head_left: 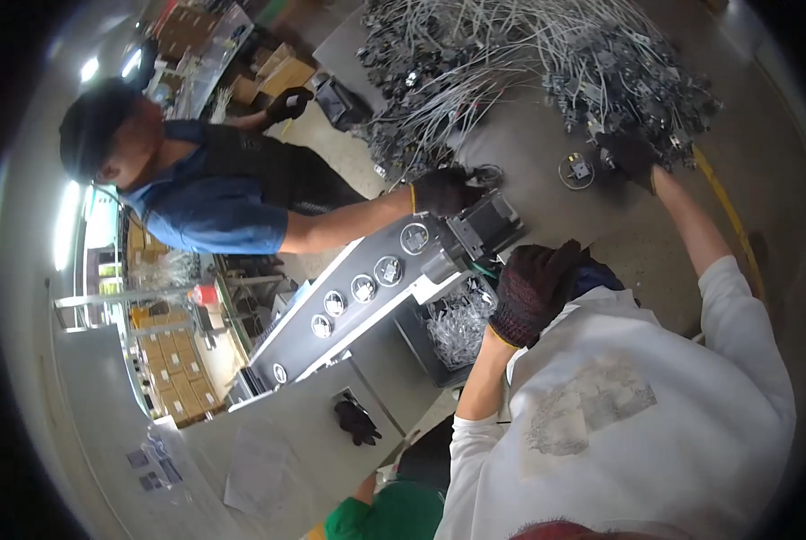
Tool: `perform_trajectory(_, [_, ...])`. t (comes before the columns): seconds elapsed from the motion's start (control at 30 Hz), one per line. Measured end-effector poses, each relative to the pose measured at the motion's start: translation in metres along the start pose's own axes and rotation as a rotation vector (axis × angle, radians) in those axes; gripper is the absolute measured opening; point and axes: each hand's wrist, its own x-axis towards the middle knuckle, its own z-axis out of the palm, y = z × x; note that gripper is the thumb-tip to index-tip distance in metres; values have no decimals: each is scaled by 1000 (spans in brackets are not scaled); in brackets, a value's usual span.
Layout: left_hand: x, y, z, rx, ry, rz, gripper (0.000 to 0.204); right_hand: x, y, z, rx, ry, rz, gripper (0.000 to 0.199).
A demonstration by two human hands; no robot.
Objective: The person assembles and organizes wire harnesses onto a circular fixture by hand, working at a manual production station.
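- Round part (576,169): one lies loose on the grey worktop (529,189), at the near edge of the cable pile and just beside the right hand.
- Right hand (632,157): gloved, with its fingers curled into the dark connectors at the pile's edge. What they pinch cannot be told.
- Left hand (538,292): gloved, with its fingers bent together, near the dark motor block (484,225). No grasp is discernible.
- Cable pile (529,72): one large tangled heap. Judged from this, most of the work remains.
- Grey rail (358,297): six round fittings are seated on it, so that portion appears done.
- Co-worker's gloved hand (443,191): rests at the motor block.
- Bin (457,328): one, holding pale parts.
- Spare glove (358,421): one.
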Motion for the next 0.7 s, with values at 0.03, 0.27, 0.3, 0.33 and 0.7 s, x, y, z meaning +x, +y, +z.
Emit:
perform_trajectory(0.03, [1,-1,3,16,-5,12,40,12,13,1,155,-52,-28,43])
perform_trajectory(0.27, [12,-8,7,-12,-98,-9,45,-8,-9,-5,521,-325,-12,21])
perform_trajectory(0.3, [17,-7,5,5,-65,-50,36,-17,-19,-7,529,-308,-10,21])
perform_trajectory(0.33, [21,-6,2,24,-28,-96,28,-32,-30,-4,443,-295,-361,23])
perform_trajectory(0.7, [38,-18,-11,-366,300,-606,42,-131,-47,102,55,-486,-928,31])
